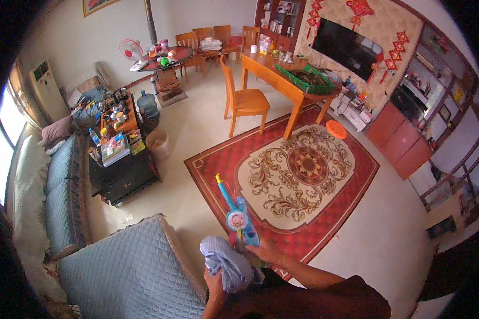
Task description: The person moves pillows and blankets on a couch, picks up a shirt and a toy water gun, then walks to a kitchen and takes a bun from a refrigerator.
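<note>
My left hand (pixel 214 282) grips a bundled light blue cloth (pixel 229 265) close to my body, its folds puffed up above the fingers. In my right hand (pixel 266 252) is a bright blue plastic toy (pixel 225 195) with a yellow tip and a round disc bearing a pink figure. The toy points away from me over the edge of the red patterned rug (pixel 303 175). Clear bluish plastic surrounds its lower part, which sits right beside the cloth. The fingers around its lower end are partly hidden.
Left of me stands a sofa with quilted blue covers (pixel 123 263). Beyond it, a black coffee table (pixel 123 175) carries books and tea things. Ahead are a wooden chair (pixel 249 99), a wooden table (pixel 271 73) with a green tray (pixel 305 79), and an orange stool (pixel 336 129).
</note>
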Available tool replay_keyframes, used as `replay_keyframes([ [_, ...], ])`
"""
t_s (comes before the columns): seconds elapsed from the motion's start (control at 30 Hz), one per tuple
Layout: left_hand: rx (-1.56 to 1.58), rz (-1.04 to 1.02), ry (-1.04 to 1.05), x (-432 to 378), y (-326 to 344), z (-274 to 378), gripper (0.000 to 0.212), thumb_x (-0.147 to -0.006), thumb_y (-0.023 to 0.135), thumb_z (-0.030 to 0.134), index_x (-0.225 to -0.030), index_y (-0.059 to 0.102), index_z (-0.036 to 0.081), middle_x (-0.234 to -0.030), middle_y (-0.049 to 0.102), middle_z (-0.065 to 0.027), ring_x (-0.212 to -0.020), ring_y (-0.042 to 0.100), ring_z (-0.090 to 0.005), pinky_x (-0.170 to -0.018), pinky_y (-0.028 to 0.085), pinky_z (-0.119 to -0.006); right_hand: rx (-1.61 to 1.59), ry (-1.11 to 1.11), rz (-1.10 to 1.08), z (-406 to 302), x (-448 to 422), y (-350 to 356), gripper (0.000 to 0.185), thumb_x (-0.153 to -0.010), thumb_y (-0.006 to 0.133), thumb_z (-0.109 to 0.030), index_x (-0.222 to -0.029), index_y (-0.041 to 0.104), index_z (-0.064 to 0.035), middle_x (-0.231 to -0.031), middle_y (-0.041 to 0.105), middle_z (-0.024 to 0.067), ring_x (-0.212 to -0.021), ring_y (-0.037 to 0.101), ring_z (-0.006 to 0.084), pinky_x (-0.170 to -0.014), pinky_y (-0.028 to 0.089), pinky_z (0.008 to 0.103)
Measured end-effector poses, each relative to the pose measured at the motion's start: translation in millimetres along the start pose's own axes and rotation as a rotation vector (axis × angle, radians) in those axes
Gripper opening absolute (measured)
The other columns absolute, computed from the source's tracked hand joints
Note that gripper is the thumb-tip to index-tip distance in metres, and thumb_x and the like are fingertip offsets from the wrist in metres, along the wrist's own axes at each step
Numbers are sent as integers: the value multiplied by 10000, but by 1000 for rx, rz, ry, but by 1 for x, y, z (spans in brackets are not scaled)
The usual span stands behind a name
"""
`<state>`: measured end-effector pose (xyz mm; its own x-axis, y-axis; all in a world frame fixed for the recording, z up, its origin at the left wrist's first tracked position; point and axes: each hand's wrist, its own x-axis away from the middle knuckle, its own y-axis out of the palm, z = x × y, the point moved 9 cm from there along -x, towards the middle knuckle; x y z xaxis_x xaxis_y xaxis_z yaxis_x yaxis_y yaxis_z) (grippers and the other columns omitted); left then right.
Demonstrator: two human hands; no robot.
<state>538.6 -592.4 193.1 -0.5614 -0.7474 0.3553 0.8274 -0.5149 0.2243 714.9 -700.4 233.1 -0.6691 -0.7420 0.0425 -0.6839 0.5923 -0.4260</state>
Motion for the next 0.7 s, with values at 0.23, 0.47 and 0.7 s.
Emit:
replay_keyframes([
  [0.23,-5,-41,-56,-91,68,15,366,-708,599,47,-1057,501,-3,-955,574,-88,-883,550,-196,-781,425,-304,-211,161,-1,24,-54,-25,542,-728,585,-95,-1216,352,-49,-1140,475,140,-1037,466,256,-883,364,352],
  [0.47,-231,-168,75,-221,190,-15,486,-727,599,53,-1169,404,5,-1069,526,-117,-953,528,-217,-811,428,-312,-326,87,-18,74,-138,-98,711,-727,503,15,-1337,145,-57,-1324,286,120,-1224,262,212,-993,226,311],
  [0.7,74,-430,-182,-298,356,62,503,-747,599,90,-1186,363,20,-1065,524,-106,-956,524,-190,-812,437,-317,-1015,356,-351,105,-249,-167,676,-699,580,-52,-1287,247,-14,-1226,403,79,-1092,410,191,-932,312,302],
])
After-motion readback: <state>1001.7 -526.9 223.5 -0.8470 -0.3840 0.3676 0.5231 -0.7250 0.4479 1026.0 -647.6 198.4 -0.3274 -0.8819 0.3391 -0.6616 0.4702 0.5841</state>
